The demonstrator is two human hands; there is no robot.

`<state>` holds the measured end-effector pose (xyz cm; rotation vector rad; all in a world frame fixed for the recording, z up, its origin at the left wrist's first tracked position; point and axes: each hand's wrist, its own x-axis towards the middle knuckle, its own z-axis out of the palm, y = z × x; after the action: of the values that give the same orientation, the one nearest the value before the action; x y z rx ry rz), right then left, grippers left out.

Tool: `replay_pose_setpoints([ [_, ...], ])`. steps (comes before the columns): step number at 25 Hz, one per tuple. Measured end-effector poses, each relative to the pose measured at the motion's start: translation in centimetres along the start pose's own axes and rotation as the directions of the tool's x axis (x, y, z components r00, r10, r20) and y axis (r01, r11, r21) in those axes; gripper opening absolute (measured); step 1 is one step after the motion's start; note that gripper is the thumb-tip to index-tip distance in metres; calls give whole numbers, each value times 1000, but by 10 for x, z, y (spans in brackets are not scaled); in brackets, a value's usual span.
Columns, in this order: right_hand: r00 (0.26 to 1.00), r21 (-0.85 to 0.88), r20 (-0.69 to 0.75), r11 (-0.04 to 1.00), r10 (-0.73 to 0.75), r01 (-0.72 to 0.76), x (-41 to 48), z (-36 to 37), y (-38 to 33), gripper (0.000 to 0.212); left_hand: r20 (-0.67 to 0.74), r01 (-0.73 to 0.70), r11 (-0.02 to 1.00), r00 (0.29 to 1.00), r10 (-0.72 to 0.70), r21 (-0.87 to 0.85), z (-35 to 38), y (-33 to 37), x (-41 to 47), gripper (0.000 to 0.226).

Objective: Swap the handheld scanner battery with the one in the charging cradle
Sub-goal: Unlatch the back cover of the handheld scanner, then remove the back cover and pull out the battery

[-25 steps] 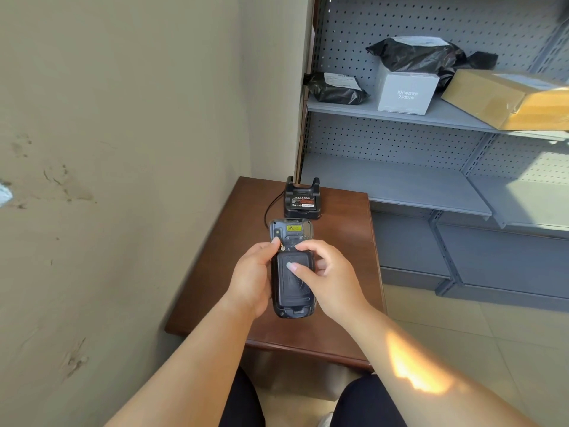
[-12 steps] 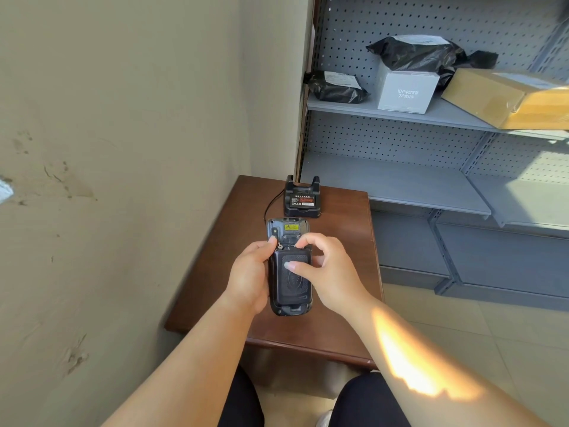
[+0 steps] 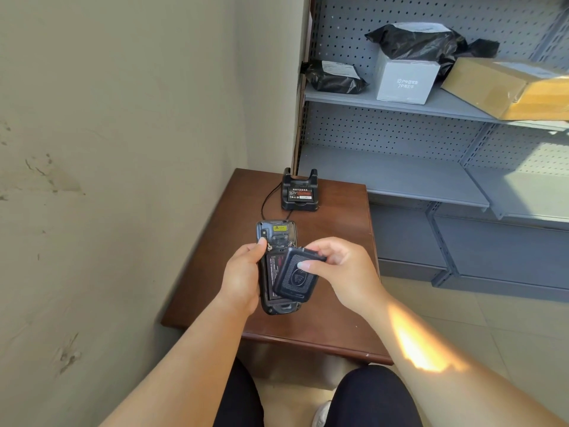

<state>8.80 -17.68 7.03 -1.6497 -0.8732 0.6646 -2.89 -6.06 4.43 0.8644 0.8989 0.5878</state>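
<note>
Plaster wall point(image 3: 107, 149) fills the left half of the frame, scuffed and bare. At centre, just left of the middle, the left hand point(image 3: 241, 278) is wrapped around the scanner point(image 3: 275, 232), face down, thumb pressed on its back near the top. The battery in the scanner point(image 3: 271, 272) shows as a dark labelled strip in the opened bay. Overlapping it to the right, the back cover point(image 3: 295, 277) sits tilted and lifted off, pinched at its edges by the right hand point(image 3: 341, 272). Above these, toward the far edge of the brown table point(image 3: 338, 229), the charging cradle point(image 3: 299, 192) stands upright with the spare battery point(image 3: 299, 193) seated in it, its cable trailing left. Grey shelving point(image 3: 400, 180) with parcels occupies the upper right.

Cover removal looks to be the step in hand. Next, I judge, the cover needs setting down on the table so the freed fingers can pry the exposed battery out.
</note>
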Motion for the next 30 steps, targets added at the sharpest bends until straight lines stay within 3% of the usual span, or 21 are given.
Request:
replay_pose_setpoints([
  [5, 990, 74, -139, 997, 40, -30, 8, -19, 13, 24, -33, 29, 999, 999, -27, 46, -6, -10, 5, 18],
  [10, 957, -155, -281, 981, 66, -113, 13, -33, 39, 27, -46, 79, 996, 996, -77, 42, -11, -15, 11, 18],
  [15, 949, -294, -283, 929, 140, -225, 7, -35, 73, 12, -48, 103, 994, 994, -102, 20, -9, -18, 14, 18],
  [20, 963, -399, -230, 888, 144, -228, 2, -32, 89, 29, -36, 133, 991, 991, -133, 8, -7, -22, 19, 21],
  [23, 975, -487, -177, 849, 135, -206, 0, -32, 99, 13, -33, 146, 989, 989, -146, 13, -7, -25, 23, 23],
  [30, 964, -703, 153, 710, 216, -47, 1, -33, 129, 35, -27, 183, 983, 983, -183, 7, -7, -32, 28, 24],
])
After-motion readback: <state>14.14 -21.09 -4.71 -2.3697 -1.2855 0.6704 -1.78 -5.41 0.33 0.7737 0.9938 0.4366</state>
